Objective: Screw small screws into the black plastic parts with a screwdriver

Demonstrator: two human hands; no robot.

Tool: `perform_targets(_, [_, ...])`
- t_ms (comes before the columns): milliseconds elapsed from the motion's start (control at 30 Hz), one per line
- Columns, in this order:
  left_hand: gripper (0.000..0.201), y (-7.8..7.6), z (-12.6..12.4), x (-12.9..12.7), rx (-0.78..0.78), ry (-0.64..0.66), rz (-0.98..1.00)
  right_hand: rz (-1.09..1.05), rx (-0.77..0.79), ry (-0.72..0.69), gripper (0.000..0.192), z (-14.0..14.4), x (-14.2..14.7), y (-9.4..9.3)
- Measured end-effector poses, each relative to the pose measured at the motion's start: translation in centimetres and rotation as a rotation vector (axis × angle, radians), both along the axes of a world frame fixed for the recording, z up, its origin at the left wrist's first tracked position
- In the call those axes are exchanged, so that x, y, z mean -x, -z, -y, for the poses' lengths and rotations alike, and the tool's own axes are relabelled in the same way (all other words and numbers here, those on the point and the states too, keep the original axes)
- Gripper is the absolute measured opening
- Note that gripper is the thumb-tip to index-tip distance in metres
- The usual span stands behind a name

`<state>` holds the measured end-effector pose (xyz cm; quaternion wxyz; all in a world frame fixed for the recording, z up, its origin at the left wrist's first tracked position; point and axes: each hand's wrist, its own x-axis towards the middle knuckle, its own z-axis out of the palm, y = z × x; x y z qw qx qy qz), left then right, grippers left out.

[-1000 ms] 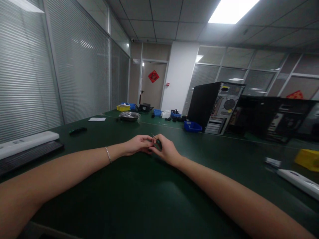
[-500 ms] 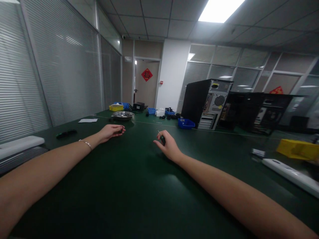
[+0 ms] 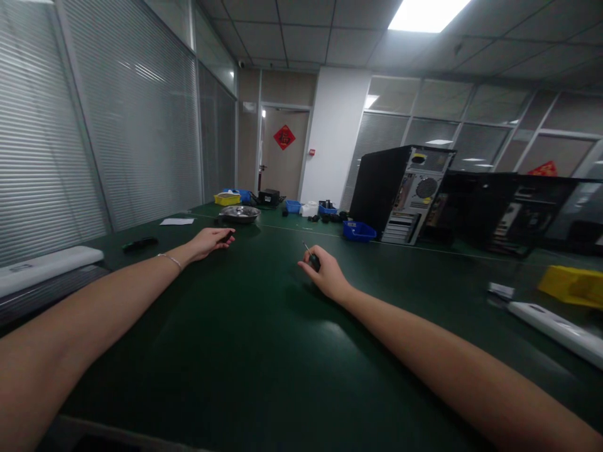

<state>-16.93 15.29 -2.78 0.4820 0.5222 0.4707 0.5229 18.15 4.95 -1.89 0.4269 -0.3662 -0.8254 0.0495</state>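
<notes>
My right hand (image 3: 325, 274) rests on the dark green table (image 3: 264, 351) and grips a small screwdriver (image 3: 311, 257) with a dark handle, its thin shaft pointing up and away. My left hand (image 3: 210, 241) is stretched out to the far left, fingers curled around a small dark object (image 3: 228, 236) that I cannot make out. It lies a short way in front of a metal bowl (image 3: 239, 213). A thin bracelet circles my left wrist.
Two open computer cases (image 3: 405, 193) stand at the back right, with a blue bin (image 3: 358, 231) beside them. Yellow bins (image 3: 572, 285), a white strip (image 3: 553, 323), a white foam pad (image 3: 47, 265), a dark tool (image 3: 140, 243) and a paper sheet (image 3: 176, 221) lie around the table.
My hands were together around the screwdriver a second ago. The left hand has moved away to the far left toward the metal bowl, carrying something small; the right hand has kept the screwdriver.
</notes>
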Motion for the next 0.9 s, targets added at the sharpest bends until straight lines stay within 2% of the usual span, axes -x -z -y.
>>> perform_targets(333, [0.028, -0.2, 0.3, 0.7, -0.017, 0.057, 0.001, 0.032, 0.023, -0.021, 0.008, 0.1, 0.4, -0.3])
perform_targets(900, [0.027, -0.6, 1.2, 1.1, -0.007, 0.146, 0.016, 0.123, 0.139, -0.066, 0.006, 1.0, 0.9, -0.9])
